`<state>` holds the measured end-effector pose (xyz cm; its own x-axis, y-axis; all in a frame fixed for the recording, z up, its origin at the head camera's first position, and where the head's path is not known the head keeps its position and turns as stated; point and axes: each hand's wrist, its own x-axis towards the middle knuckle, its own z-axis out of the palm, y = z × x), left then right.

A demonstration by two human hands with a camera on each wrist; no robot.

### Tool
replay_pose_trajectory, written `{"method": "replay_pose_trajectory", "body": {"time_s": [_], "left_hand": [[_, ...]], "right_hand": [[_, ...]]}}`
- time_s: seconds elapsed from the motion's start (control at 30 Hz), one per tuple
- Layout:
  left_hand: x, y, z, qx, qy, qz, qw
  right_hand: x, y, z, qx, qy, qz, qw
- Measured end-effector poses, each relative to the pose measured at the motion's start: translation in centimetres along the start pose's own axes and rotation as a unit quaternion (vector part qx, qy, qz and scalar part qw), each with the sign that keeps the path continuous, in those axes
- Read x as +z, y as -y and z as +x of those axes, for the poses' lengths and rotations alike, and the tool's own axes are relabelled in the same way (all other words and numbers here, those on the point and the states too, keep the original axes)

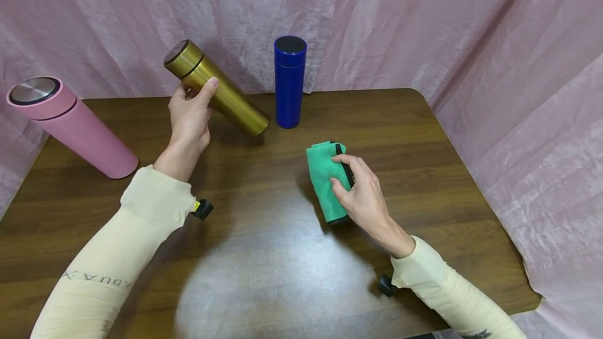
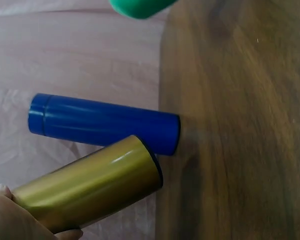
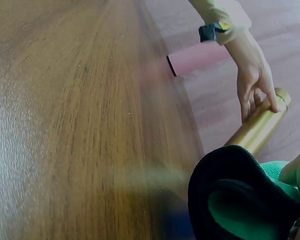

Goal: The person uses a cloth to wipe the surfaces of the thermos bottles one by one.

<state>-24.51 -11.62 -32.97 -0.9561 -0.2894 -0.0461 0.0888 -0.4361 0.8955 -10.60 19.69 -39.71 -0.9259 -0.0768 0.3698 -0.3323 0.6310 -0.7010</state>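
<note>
While the left hand [image 1: 190,116] grips the gold bottle [image 1: 235,103] round its upper body, left of centre in the head view's upper half, the right hand [image 1: 363,190] holds the green cloth [image 1: 325,177] between curled thumb and fingers, right of centre. Gold bottle tilted, cap to upper left; cannot tell whether its base touches the tabletop [image 1: 400,145]. Blue bottle [image 1: 289,88] upright just beside that base; pink bottle [image 1: 89,130] at far left.

Risks, as I judge them: a swing of the gold base rightward could topple the blue bottle; smooth metal could slide through a one-handed grip; a loosened pinch could let the cloth unfold.

Views: right wrist shows the cloth's black-edged end curling round a hollow, unseen from the head. Left wrist shows the gold bottle's dark base rim, hidden from above, but no pink bottle.
</note>
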Motion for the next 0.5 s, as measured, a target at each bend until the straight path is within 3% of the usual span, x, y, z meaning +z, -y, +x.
{"method": "replay_pose_trajectory", "body": {"time_s": [0.17, 0.5], "left_hand": [[0.5, 0.9, 0.9, 0.031, 0.002, 0.075, 0.9967], [1.2, 2.0, 2.2, 0.060, 0.016, 0.130, 0.9896]], "right_hand": [[0.1, 0.1, 0.0, 0.005, 0.008, 0.003, 0.9999], [0.4, 0.1, -0.1, 0.008, 0.015, 0.012, 0.9998]]}}
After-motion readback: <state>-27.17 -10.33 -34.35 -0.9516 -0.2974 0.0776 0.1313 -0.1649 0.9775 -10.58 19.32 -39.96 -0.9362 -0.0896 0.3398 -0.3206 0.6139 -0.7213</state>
